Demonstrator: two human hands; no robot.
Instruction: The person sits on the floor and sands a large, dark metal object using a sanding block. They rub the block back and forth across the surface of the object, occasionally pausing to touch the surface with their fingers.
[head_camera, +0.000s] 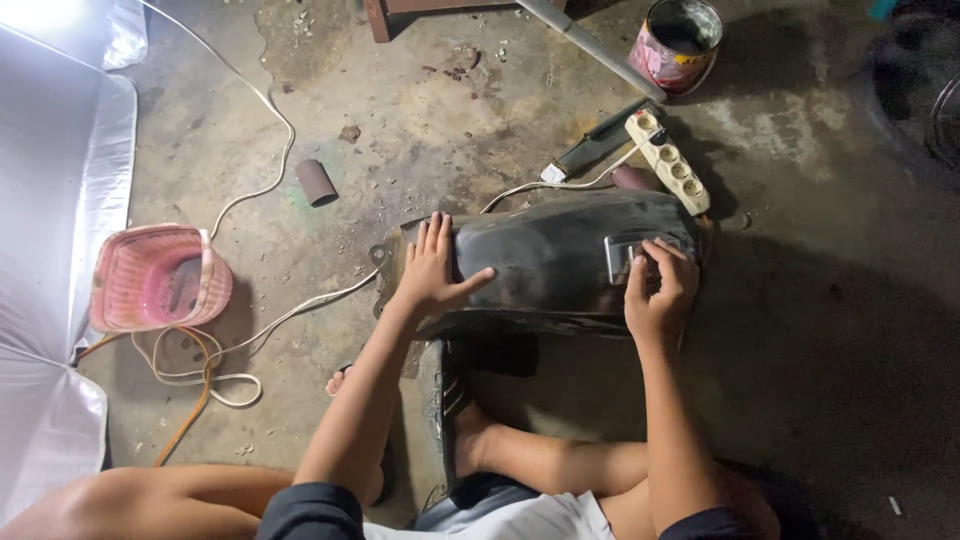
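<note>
A dark curved panel (560, 265), like a vehicle body part, lies on the concrete floor in front of me. My left hand (432, 270) rests flat on its left end, fingers spread and thumb out across the surface. My right hand (658, 292) presses a small grey rectangular piece (625, 250), which looks like sandpaper, against the panel's right part. My bare legs and a foot sit just below the panel.
A white power strip (668, 160) and a flat tool lie behind the panel. A dented tin can (676, 42) stands at the back. A pink basket (158, 276), white and orange cords (215, 375), a small dark cylinder (316, 182) and a white sheet (50, 260) are on the left.
</note>
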